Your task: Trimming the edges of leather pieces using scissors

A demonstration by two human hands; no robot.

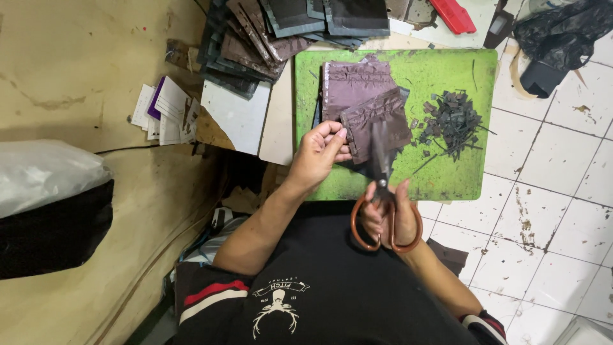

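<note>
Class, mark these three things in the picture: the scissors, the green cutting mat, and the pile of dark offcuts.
scissors [385, 220]: head view, on the orange handle loops.
green cutting mat [447, 67]: head view, bare upper part.
pile of dark offcuts [452, 121]: head view, heap's middle.

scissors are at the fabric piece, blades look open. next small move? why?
Probably close the scissors to snip the lower edge of the brown fabric piece. The right hand has its fingers through the orange loops, the blades point up into that edge, and the left hand pinches the piece steady over the green mat. The pile of offcuts suggests trimming.
</note>
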